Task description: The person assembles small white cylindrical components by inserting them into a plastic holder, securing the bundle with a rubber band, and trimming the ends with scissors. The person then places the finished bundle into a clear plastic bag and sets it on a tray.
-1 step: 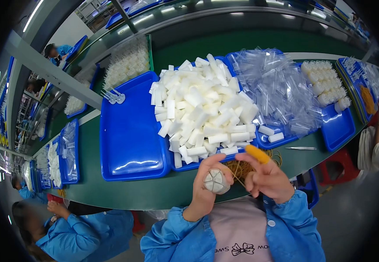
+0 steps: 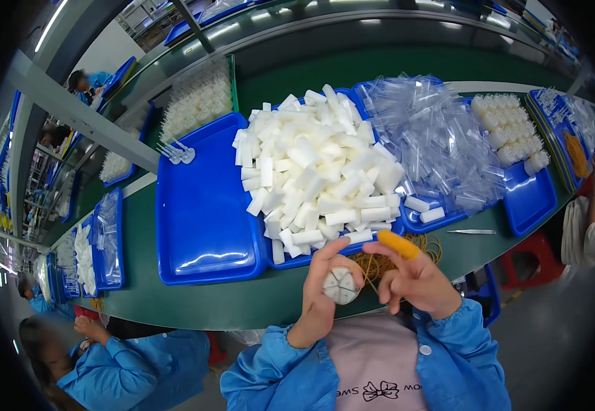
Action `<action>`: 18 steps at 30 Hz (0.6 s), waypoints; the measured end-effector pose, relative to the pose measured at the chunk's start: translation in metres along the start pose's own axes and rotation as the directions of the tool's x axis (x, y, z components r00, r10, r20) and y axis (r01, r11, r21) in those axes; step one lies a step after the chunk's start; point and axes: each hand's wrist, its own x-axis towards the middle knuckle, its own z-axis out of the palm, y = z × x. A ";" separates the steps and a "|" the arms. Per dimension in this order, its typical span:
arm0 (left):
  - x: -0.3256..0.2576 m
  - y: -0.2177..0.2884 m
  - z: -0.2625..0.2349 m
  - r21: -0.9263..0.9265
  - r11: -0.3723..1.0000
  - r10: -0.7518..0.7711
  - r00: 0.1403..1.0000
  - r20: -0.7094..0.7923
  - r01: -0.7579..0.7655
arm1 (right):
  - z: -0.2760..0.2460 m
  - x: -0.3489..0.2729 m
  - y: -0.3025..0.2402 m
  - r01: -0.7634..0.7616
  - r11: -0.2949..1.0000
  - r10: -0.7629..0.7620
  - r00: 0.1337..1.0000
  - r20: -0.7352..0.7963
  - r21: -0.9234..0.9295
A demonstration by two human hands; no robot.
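My left hand [image 2: 316, 288] is closed around a round bundle of white segments [image 2: 341, 286], its end face split into wedges by lines and turned up. Close to it on the right is my right hand [image 2: 414, 281]. A yellow finger cot [image 2: 398, 244] covers its outstretched forefinger, while the thumb and other fingers are curled together on what looks like a thin tan rubber band. Behind both hands lies a tangled pile of tan rubber bands [image 2: 431, 248], partly hidden by the fingers.
A blue tray heaped with white foam pieces [image 2: 311, 164] stands ahead, beside a bare-bottomed blue tray [image 2: 208, 205]. Clear plastic sleeves [image 2: 434, 137] fill another tray to the right, near tweezers [image 2: 471, 231] and bundled parts [image 2: 506, 127]. A co-worker [image 2: 119, 363] sits at left.
My right hand has shifted slightly left and down, and its forefinger has tilted. The bundle in my left hand has turned a little.
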 end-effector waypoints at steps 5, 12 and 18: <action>0.000 0.001 0.002 0.664 0.741 0.078 0.995 0.064 -0.101 | 0.032 0.003 -0.004 0.158 0.610 -0.168 0.983 0.068 -0.776; 0.000 -0.019 -0.005 0.412 0.905 -0.176 0.974 0.142 0.104 | 0.037 0.002 -0.011 0.232 0.194 -0.249 0.952 0.181 -0.953; 0.004 0.002 -0.009 0.054 0.917 -0.398 0.905 0.154 0.394 | -0.021 -0.039 -0.046 0.140 0.336 -0.543 0.837 -0.070 -0.931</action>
